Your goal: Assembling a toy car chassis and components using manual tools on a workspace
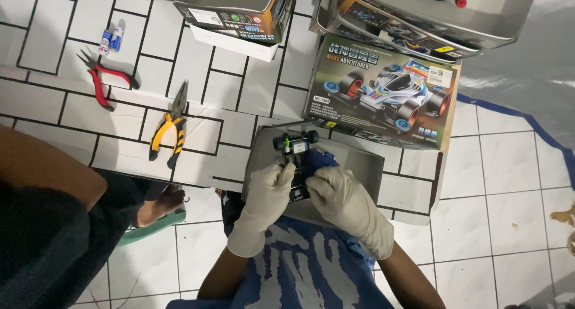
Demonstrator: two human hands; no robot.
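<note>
With both gloved hands, left hand and right hand, pinching the small black toy car chassis above the grey cardboard tray, uneven squeezing may pop a wheel loose.

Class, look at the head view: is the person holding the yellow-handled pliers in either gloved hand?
No: the yellow-handled pliers lie on the tiled floor, while the left hand and right hand grip a small toy car chassis.

Both white-gloved hands, left hand and right hand, grip a small black toy car chassis over a shallow grey cardboard tray; yellow-handled pliers lie nearby.
</note>
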